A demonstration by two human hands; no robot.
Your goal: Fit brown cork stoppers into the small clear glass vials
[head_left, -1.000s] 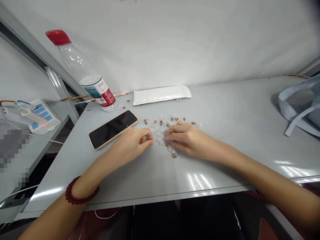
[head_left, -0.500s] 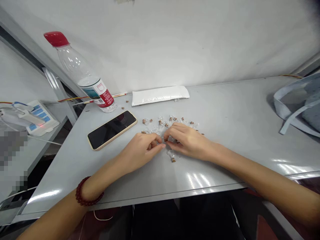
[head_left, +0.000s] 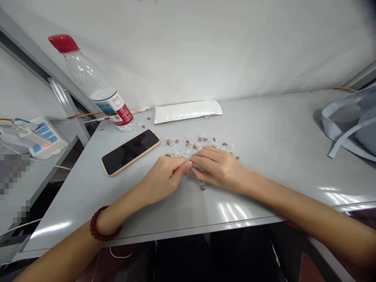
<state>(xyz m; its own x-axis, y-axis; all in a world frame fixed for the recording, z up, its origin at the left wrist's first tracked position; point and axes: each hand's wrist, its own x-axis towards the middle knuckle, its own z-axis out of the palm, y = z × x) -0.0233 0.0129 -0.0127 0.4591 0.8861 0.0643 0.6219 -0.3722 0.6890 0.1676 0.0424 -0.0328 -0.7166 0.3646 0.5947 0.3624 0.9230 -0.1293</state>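
left hand [head_left: 164,178] | right hand [head_left: 219,168] | fingers [head_left: 188,166] pressed together, tips meeting | tiny corked glass vials [head_left: 201,141] scattered

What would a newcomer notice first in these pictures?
The eye goes to the left hand and right hand, fingertips meeting mid-table on the grey table, among tiny clear corked vials. Left of them lies a smartphone with a dark screen, and behind it stands a red-capped water bottle.
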